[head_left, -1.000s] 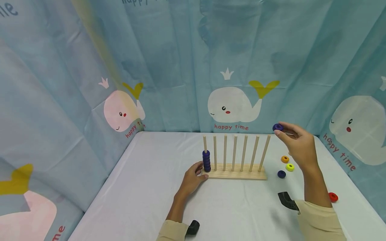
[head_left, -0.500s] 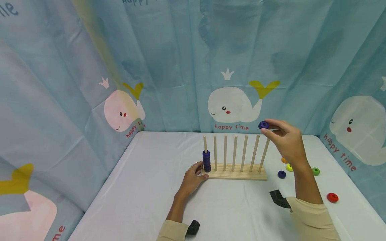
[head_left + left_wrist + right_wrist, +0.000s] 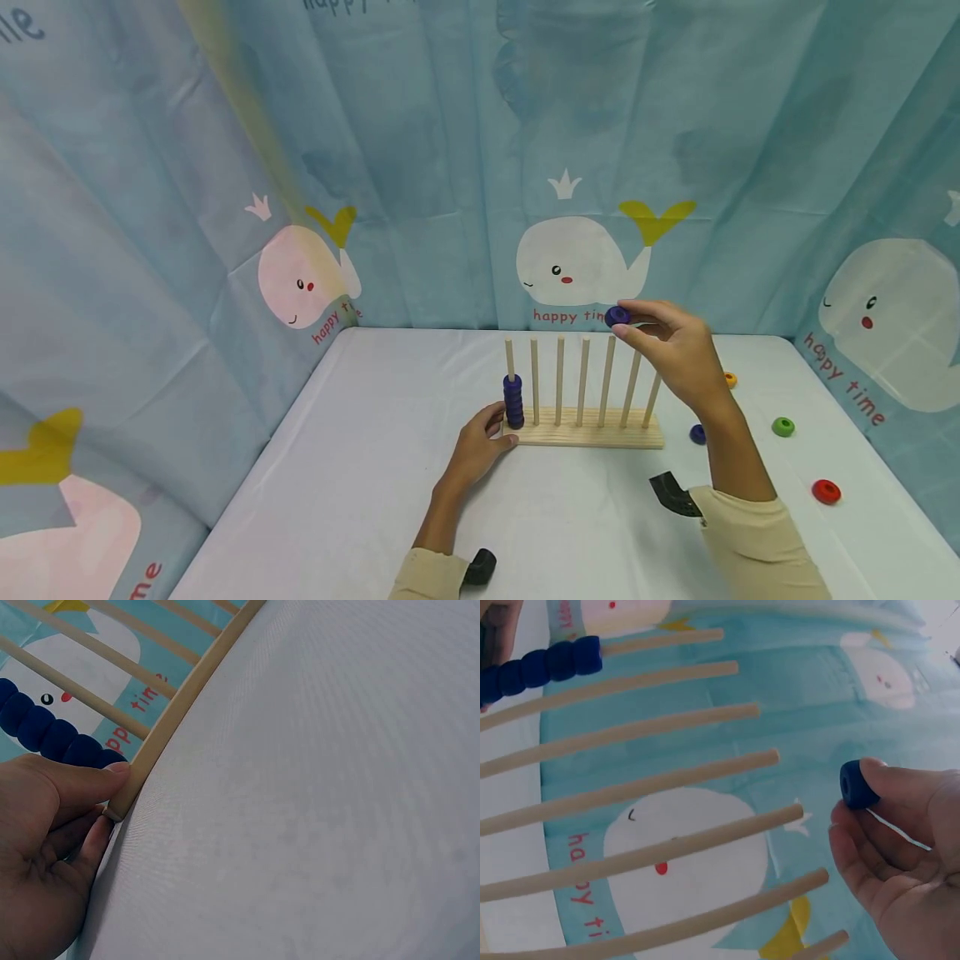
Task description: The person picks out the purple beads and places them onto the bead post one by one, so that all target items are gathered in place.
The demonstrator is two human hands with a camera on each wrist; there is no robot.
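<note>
A wooden peg rack (image 3: 592, 435) with several upright pegs stands on the white table. Dark blue beads (image 3: 513, 402) are stacked on its leftmost peg. My left hand (image 3: 476, 446) grips the left end of the base, thumb on the front edge, as the left wrist view (image 3: 52, 832) also has it. Between thumb and fingertips, my right hand (image 3: 678, 350) pinches one dark blue bead (image 3: 617, 316) above the pegs on the right half of the rack. In the right wrist view that bead (image 3: 857, 784) shows its hole, apart from the peg tips.
Loose beads lie right of the rack: a blue bead (image 3: 698, 434), an orange bead (image 3: 731, 380), a green bead (image 3: 783, 427) and a red bead (image 3: 827, 492). A blue whale-print curtain (image 3: 435, 208) hangs behind the table (image 3: 360, 467).
My right hand has moved left with the pinched blue bead, from beyond the rack's right end to over its pegs. The left hand and the rack stay put.
</note>
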